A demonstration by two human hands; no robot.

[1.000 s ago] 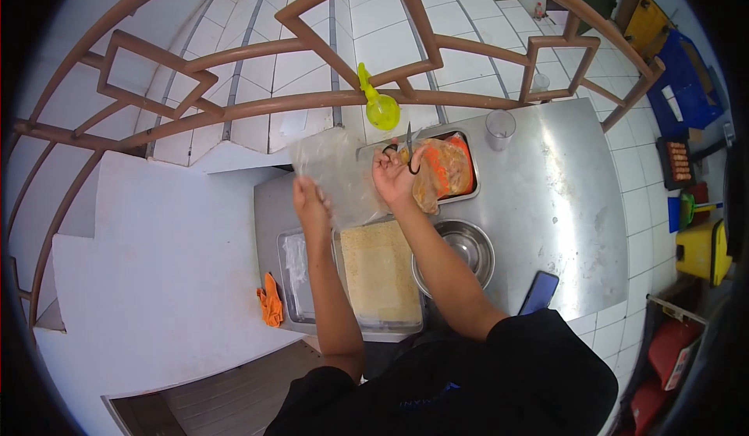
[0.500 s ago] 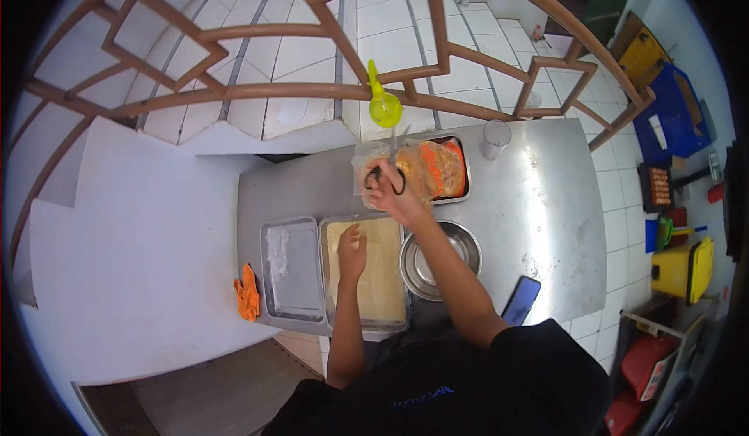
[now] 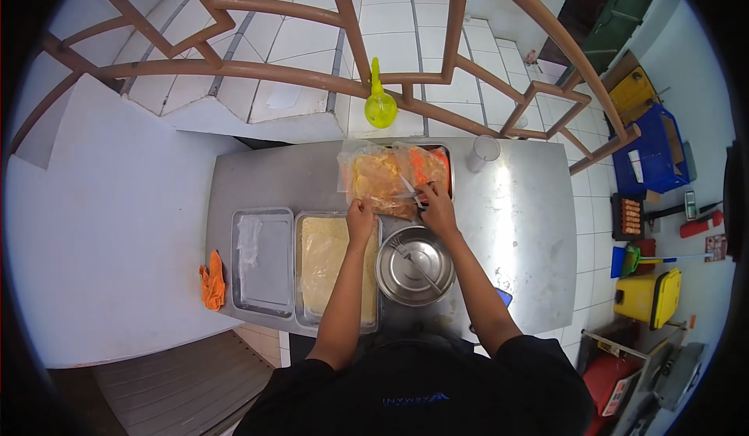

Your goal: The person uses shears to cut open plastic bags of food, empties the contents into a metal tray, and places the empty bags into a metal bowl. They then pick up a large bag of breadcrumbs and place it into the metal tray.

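Note:
My right hand [image 3: 438, 211] is closed round the black handles of a pair of scissors [image 3: 407, 189]. Their blades stand apart and point left over a clear plastic bag [image 3: 376, 177] of yellow-orange food. At the bag's near left corner, my left hand [image 3: 360, 221] pinches the plastic. Beside it, a second bag [image 3: 425, 163] with orange contents lies in a metal tray [image 3: 450, 172]. Close in front of my right hand stands a shiny steel bowl [image 3: 415, 299]. Below my left forearm is a tray of pale crumbs [image 3: 316, 280], partly under clear plastic.
Left of the crumbs is a metal tray [image 3: 264, 311] with a crumpled clear film. An orange glove [image 3: 211, 281] lies at the table's left edge. A clear cup [image 3: 485, 149] stands back right; a phone [image 3: 505, 299] is partly behind my right arm. A yellow-green bottle [image 3: 381, 111] hangs near the brown railing [image 3: 281, 75].
My right hand has moved right and nearer me with the scissors, now opened over the bag. My left hand has moved forward from above the crumbs to the bag's corner. The view has shifted.

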